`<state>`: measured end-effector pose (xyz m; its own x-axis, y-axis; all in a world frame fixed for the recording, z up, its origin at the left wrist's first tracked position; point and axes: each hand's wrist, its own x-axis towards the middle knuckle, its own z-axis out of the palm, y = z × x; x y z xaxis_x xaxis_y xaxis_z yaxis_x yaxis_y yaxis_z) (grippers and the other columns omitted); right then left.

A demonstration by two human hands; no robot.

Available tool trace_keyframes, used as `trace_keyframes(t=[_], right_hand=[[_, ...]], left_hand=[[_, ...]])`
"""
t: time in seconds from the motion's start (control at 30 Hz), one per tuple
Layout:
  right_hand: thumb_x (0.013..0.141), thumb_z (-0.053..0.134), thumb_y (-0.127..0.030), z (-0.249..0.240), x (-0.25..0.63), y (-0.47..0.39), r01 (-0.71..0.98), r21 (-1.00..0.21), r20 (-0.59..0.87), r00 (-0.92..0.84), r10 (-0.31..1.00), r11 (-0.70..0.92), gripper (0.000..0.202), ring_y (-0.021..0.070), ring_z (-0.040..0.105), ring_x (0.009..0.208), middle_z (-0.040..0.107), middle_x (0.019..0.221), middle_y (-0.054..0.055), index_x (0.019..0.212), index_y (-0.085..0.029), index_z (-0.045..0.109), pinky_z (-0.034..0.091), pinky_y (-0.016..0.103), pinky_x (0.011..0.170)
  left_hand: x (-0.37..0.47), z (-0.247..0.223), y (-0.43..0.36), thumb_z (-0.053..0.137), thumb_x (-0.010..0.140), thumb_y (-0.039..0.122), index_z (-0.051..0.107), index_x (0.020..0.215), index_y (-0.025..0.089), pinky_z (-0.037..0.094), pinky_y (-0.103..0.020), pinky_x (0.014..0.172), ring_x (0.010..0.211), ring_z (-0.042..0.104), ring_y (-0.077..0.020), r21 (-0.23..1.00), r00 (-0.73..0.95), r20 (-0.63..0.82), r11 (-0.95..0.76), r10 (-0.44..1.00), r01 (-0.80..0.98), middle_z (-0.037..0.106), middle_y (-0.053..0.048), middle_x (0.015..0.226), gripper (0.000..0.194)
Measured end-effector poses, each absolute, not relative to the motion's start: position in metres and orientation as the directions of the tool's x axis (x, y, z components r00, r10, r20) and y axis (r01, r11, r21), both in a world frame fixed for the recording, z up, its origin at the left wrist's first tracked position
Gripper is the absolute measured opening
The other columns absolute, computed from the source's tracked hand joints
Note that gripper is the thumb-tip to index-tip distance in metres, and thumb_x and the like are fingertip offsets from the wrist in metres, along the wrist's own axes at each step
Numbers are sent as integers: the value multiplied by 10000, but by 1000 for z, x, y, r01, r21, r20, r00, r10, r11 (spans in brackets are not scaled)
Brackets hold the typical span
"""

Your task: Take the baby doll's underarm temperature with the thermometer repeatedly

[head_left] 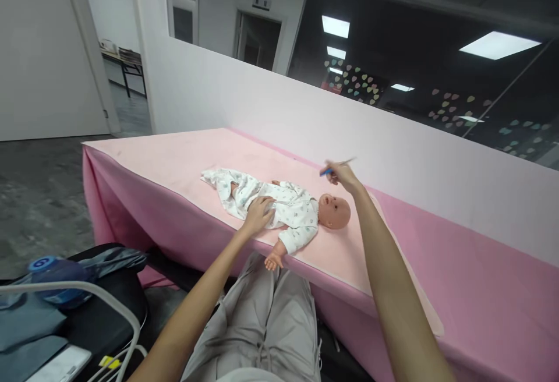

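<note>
A baby doll [332,212] in a white patterned outfit lies on its back on the pink-covered table [157,158], head toward the right. My left hand [259,216] rests on the doll's belly, its fingers stretched out over the cloth. Above and beyond the doll's head, my right hand [340,175] is closed around a slim stick-like thing [325,172]. One end is blue, the other thin and pale; its exact kind is too small to make out. One doll arm reaches over the table's near edge.
A white wall with a dark window [393,79] runs behind the table. At lower left, a black chair [109,294] carries a large blue bottle [61,280], grey cloth and a white phone-like device [61,364]. A pale curved tube [105,303] crosses in front.
</note>
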<state>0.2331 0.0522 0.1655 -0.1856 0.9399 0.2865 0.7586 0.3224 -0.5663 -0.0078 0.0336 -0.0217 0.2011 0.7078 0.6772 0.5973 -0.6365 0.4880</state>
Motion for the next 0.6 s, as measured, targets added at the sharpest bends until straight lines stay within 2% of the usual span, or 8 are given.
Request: trace_keyframes(t=[0.07,0.13,0.2,0.37,0.53,0.6], right_hand=[[898,443,-436,166,231,54,664,-683,278,-149,949,305,419,136,594,853,572,1064,58,1103,-87,551,519,314,771],[894,482,-391,164,227,56,569,-768,263,-138,955,294,335,145,595,871,582,1068,56,1086,-129,564,517,324,771],[903,427,-438,161,225,59,497,-818,253,-144,957,291,413,122,592,821,581,1036,50,1072,-88,569,521,288,752],[895,493,-373,159,228,66,415,-874,215,-130,968,250,287,87,586,693,609,893,19,989,-117,583,518,239,622],[893,504,-349,165,233,64,435,-871,226,-58,973,228,287,131,596,846,591,1038,52,1083,-140,556,521,313,744],[896,479,-387,166,230,61,466,-855,233,-50,971,229,336,132,593,854,581,1057,53,1085,-122,563,519,309,762]], left_hand=[[-8,-21,33,468,826,256,574,1079,188,376,-370,943,1064,500,-224,489,199,678,-637,707,596,574,-66,1107,283],[-7,-20,31,475,823,255,573,1077,184,375,-370,950,1066,501,-222,493,197,675,-633,711,597,576,-67,1102,280],[-7,-19,30,481,820,251,564,1094,185,376,-368,958,1076,499,-218,495,201,667,-628,718,600,575,-66,1108,293],[-9,-21,30,472,821,247,550,1121,181,380,-368,962,1089,494,-216,467,227,653,-621,722,630,568,-71,1127,317],[-6,-7,25,449,831,262,525,1160,147,357,-413,994,1142,471,-251,455,255,575,-563,777,690,545,-122,1179,356],[-1,21,5,498,805,300,455,1251,123,287,-526,1022,1247,372,-335,417,230,535,-490,813,765,475,-182,1276,482]])
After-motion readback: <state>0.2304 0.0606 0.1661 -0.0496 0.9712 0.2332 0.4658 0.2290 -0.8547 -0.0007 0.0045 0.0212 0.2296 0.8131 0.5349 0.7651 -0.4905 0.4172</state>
